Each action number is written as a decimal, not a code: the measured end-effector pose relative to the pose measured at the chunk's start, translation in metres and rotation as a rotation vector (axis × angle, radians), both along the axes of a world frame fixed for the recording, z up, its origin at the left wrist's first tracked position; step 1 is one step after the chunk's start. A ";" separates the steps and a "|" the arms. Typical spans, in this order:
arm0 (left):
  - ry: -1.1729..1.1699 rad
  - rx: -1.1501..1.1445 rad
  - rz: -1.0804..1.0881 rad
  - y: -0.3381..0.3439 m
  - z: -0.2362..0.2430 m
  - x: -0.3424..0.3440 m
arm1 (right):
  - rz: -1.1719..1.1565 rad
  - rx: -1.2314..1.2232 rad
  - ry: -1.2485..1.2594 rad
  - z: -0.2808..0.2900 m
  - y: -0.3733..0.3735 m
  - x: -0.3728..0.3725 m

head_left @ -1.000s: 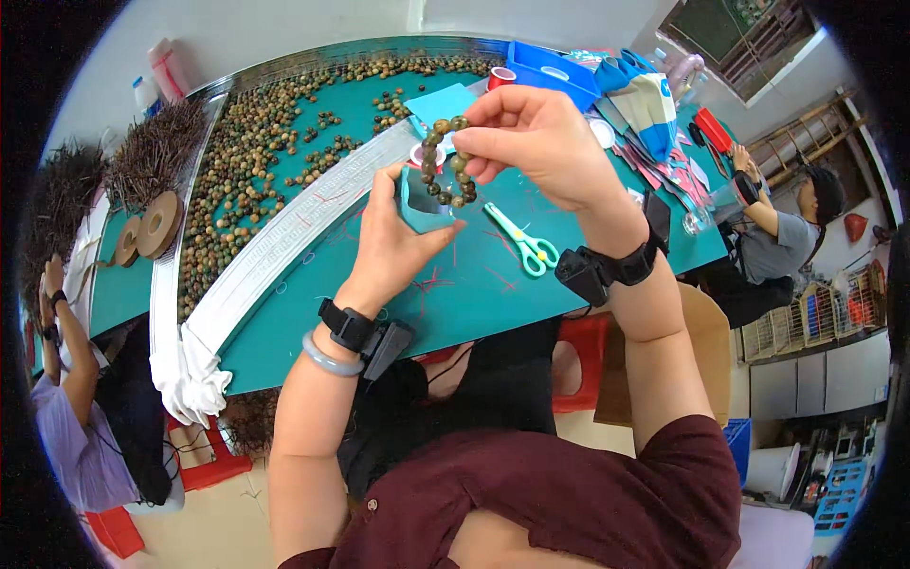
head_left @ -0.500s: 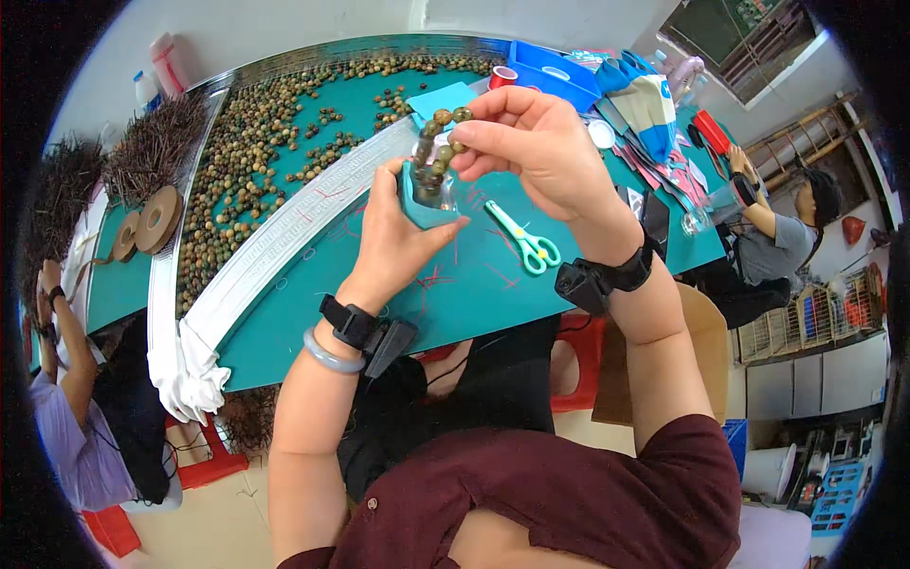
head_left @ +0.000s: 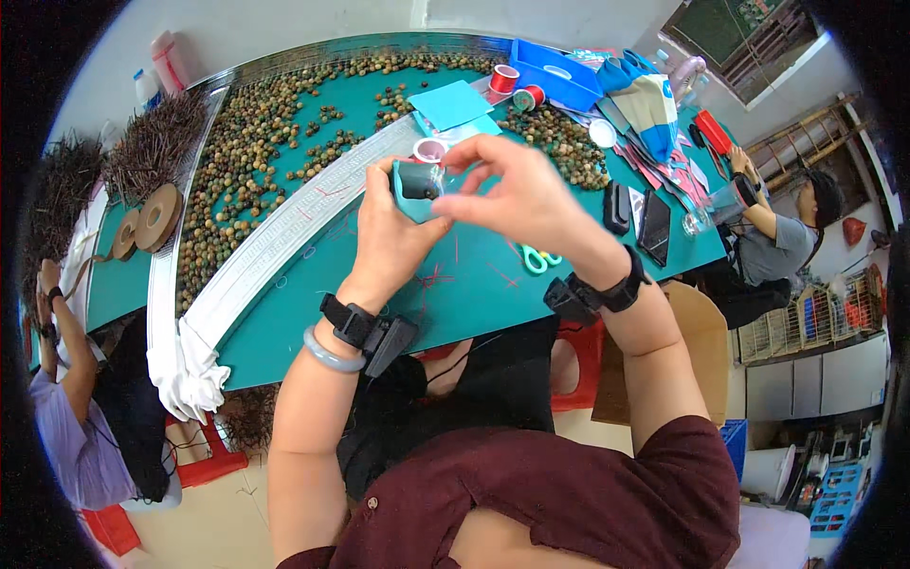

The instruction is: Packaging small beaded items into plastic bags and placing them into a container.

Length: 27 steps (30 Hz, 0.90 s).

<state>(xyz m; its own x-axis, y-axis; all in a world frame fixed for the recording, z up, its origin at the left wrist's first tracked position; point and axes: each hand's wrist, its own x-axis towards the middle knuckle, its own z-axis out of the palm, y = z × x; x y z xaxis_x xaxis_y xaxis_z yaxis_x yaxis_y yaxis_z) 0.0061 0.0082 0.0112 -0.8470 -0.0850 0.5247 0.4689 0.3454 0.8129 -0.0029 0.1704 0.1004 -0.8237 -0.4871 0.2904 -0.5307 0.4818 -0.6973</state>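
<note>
My left hand (head_left: 393, 237) holds a small teal pouch (head_left: 411, 202) upright, its opening showing a dark inside and some clear plastic. My right hand (head_left: 507, 199) is at the pouch's right side, thumb and bent fingers at the opening; what they hold is too blurred and hidden to make out. The bead bracelet is hidden, apart from what may be a dark bead inside. Green-handled scissors (head_left: 538, 256) lie partly under my right hand. A pink-rimmed spool (head_left: 429, 147) stands just behind the pouch, and teal sheets (head_left: 445, 102) lie beyond it.
Loose beads (head_left: 237, 180), a long white tray (head_left: 261, 247), a blue bin (head_left: 555, 71), red spools (head_left: 503, 78), a black phone (head_left: 654, 229) and tape rolls (head_left: 158, 220) are on the table. Co-workers sit at left (head_left: 81, 436) and right (head_left: 777, 242).
My right hand has moved down and left onto the pouch. The bracelet it held above the opening has gone down into the pouch or behind the fingers, out of sight.
</note>
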 end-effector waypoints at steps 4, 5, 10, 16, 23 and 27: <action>0.042 0.002 -0.012 0.002 -0.001 0.000 | 0.001 -0.058 -0.019 -0.016 -0.010 0.006; 0.066 -0.004 -0.017 0.002 -0.001 0.000 | -0.031 -0.059 -0.035 -0.017 -0.008 0.005; -0.099 0.448 -0.316 -0.003 -0.001 -0.003 | -0.099 -0.116 -0.035 -0.015 0.005 -0.005; -0.193 0.566 -0.397 -0.009 -0.007 -0.007 | -0.123 -0.045 -0.157 -0.010 0.010 0.000; -0.183 0.492 -0.368 -0.008 -0.009 -0.007 | -0.073 -0.032 -0.084 -0.018 0.007 -0.001; -0.220 0.552 -0.421 -0.008 -0.005 -0.005 | -0.034 -0.047 0.074 -0.027 0.008 -0.007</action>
